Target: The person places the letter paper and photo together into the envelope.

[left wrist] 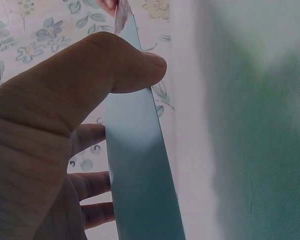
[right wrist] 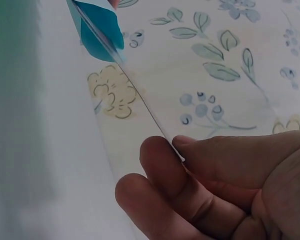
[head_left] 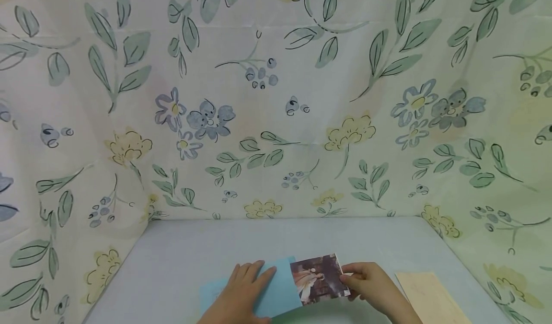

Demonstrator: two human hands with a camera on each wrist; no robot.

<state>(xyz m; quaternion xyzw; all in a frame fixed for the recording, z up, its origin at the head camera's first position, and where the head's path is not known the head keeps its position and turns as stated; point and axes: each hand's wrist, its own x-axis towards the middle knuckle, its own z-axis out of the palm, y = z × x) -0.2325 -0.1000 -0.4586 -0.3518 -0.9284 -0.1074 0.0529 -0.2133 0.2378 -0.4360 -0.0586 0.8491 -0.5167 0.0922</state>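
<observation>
My left hand (head_left: 243, 290) holds a light blue paper envelope (head_left: 282, 285), thumb on one face and fingers on the other, as the left wrist view shows. A printed photo (head_left: 316, 278) with a dark background and a pale dress sticks out of the envelope's right end. In the right wrist view the envelope's mouth (right wrist: 97, 32) bows apart around the photo's far end, which is hidden inside. My right hand (head_left: 366, 283) pinches the photo's right edge between thumb and fingers. Seen edge-on, the photo (right wrist: 150, 117) is a thin line.
A beige paper piece (head_left: 431, 297) lies on the white table (head_left: 284, 235) to the right. Another pale blue piece (head_left: 209, 295) shows left of my left hand. Green (left wrist: 275, 150) covers part of the near surface. Floral cloth (head_left: 267, 118) hangs behind and at both sides.
</observation>
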